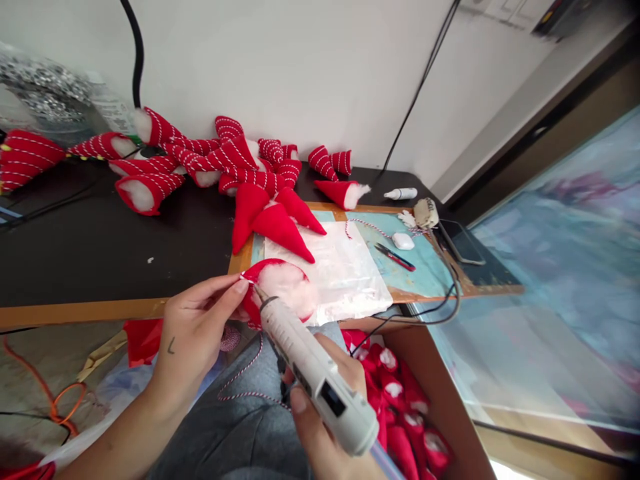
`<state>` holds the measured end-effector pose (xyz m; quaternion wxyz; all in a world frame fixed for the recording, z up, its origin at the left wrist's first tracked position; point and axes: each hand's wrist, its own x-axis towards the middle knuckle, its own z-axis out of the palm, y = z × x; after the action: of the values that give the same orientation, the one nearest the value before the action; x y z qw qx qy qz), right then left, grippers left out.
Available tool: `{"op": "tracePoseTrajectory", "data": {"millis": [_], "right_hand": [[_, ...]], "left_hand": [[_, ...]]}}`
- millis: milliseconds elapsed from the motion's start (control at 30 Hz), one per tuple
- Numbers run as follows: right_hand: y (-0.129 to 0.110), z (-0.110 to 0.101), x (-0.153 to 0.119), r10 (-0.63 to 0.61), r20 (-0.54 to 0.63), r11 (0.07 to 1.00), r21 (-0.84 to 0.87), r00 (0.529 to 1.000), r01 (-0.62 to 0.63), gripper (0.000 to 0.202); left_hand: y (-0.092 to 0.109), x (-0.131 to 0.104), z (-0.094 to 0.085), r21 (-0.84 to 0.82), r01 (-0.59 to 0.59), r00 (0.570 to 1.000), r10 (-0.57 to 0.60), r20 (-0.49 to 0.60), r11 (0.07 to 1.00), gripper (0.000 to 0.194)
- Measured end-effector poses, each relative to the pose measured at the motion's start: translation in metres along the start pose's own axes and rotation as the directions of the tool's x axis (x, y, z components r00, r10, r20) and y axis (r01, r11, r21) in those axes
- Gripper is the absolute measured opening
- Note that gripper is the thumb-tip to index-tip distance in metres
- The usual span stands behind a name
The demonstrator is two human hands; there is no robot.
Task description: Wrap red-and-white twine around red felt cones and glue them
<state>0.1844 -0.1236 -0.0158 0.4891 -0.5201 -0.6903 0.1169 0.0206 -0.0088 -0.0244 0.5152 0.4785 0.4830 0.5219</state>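
Bare left forearm [120, 423] slants up from below the worktop's [190, 247] front edge to the left hand [197, 323], back upward, thumb and forefinger pinched on the rim of a stuffed red felt cone [287, 287] and what looks like the end of red-and-white twine [255, 393], which trails over the lap. That cone is at the front edge, its fluffy mouth towards the camera; the step in hand seems to be gluing twine to this rim. Next probably calls for a small, steady bead beside the pinch, then pressing the twine down. Right of it, the right hand [323, 443] wraps the glue gun [300, 353], nozzle angled up-left at the rim; the trigger is hidden, so squeezing cannot be judged.
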Motion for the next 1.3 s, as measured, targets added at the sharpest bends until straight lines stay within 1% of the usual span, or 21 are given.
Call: {"op": "tracePoseTrajectory", "data": {"millis": [100,167,267,400,500,633,833,1067,1200,1300], "right_hand": [[0.0,0.003,-0.001,0.086,-0.008,0.993,0.081,0.996,-0.085,0.026],[0.0,0.004,-0.001,0.11,0.014,0.991,0.072,0.994,-0.11,0.028],[-0.002,0.002,-0.001,0.096,0.054,0.994,0.054,0.994,-0.099,0.025],[-0.003,-0.001,-0.001,0.057,0.067,0.998,0.029,0.996,-0.059,0.018],[-0.003,0.0,-0.001,0.06,0.083,0.998,0.01,0.995,-0.061,0.019],[-0.002,0.004,-0.002,0.081,0.06,0.997,-0.02,0.995,-0.08,0.025],[-0.001,0.005,-0.002,0.106,0.029,0.994,0.006,0.994,-0.106,0.027],[-0.003,0.003,-0.003,0.042,0.026,0.999,0.011,0.999,-0.043,0.024],[-0.002,0.002,-0.002,0.038,0.042,0.999,0.014,0.998,-0.039,0.023],[-0.003,0.003,-0.001,0.057,0.054,0.998,0.002,0.997,-0.057,0.021]], "left_hand": [[-0.003,0.001,0.0,-0.016,-0.019,1.0,0.019,-0.021,1.0,0.021],[-0.006,0.001,0.0,-0.024,-0.024,0.998,0.023,-0.051,0.999,0.025],[-0.007,0.001,0.0,-0.029,-0.024,0.997,0.022,-0.068,0.999,0.027],[-0.007,0.001,0.0,-0.042,-0.023,0.998,0.02,-0.056,0.999,0.021],[-0.007,0.001,0.0,-0.048,-0.008,0.999,0.006,-0.048,0.999,0.022],[-0.01,0.001,-0.001,-0.044,-0.009,0.999,0.007,-0.05,0.999,0.026],[-0.014,0.001,-0.004,-0.02,-0.006,0.999,0.005,-0.044,1.0,0.029],[-0.01,0.0,-0.002,-0.007,-0.03,0.999,0.03,-0.031,1.0,0.021],[-0.006,-0.003,-0.001,0.025,-0.01,0.999,0.011,-0.033,1.0,0.021],[-0.006,-0.003,0.0,0.015,0.006,0.999,-0.006,-0.043,1.0,0.024]]}}
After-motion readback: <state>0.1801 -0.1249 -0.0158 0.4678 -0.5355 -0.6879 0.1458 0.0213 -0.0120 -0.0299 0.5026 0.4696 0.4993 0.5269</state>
